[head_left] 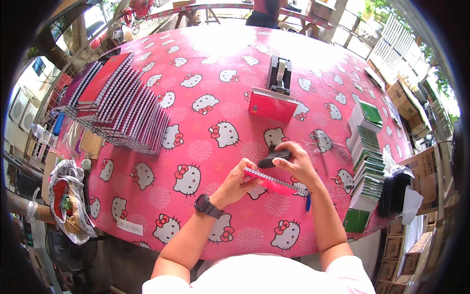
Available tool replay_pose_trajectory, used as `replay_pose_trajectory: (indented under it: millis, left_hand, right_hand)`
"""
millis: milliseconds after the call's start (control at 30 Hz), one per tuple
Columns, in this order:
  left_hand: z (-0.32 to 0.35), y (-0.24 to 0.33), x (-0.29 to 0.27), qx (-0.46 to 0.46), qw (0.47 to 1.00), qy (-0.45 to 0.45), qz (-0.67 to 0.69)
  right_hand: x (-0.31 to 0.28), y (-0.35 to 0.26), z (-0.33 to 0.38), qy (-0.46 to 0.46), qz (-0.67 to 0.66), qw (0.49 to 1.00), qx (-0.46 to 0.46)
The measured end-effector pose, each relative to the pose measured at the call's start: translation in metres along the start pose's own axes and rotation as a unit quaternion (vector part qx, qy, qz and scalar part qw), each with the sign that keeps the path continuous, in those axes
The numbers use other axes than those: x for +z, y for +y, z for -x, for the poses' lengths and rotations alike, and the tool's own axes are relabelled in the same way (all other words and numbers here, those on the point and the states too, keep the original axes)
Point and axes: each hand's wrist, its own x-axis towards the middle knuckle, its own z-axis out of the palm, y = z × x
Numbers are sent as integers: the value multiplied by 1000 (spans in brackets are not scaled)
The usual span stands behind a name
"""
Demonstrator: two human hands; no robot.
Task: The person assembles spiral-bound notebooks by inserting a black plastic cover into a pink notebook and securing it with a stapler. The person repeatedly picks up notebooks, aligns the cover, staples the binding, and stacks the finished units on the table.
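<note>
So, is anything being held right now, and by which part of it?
The left hand holds a spiral-bound pink notebook by its left end, near the coils; the right hand holds a black object by its right end.

Left forearm (188, 237): here I have it bare, elbow bent, slanting up and inward toward the middle.
Left wrist (219, 198): fairly straight from where I sit, carrying on the forearm's line.
Left hand (241, 182): clamped in a pinch, fingers curled, thumb stretched out to the right!
Right forearm (329, 220): steeper on my side of things, also bare, leaning up and leftward.
Right wrist (316, 183): bent, turning the hand inward.
Right hand (296, 164): arched a touch higher than my left, gripping, fingers curved over, thumb reaching left.
</note>
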Motion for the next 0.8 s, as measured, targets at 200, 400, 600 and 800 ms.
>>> replay_pose_trajectory:
  millis: [200,400,600,800]
  left_hand:
    - [4,29,9,43,992,67,-96]
    - [5,43,8,47,994,88,47]
    - [9,53,6,14,979,71,189]
    - [10,53,8,37,980,89,176]
  right_hand:
    - [-2,-58,23,21,110,967,-229]
    - [18,-51,29,22,-83,984,-159]
    - [19,-67,34,61,-25,969,-236]
    - [25,-58,35,55,-44,971,-228]
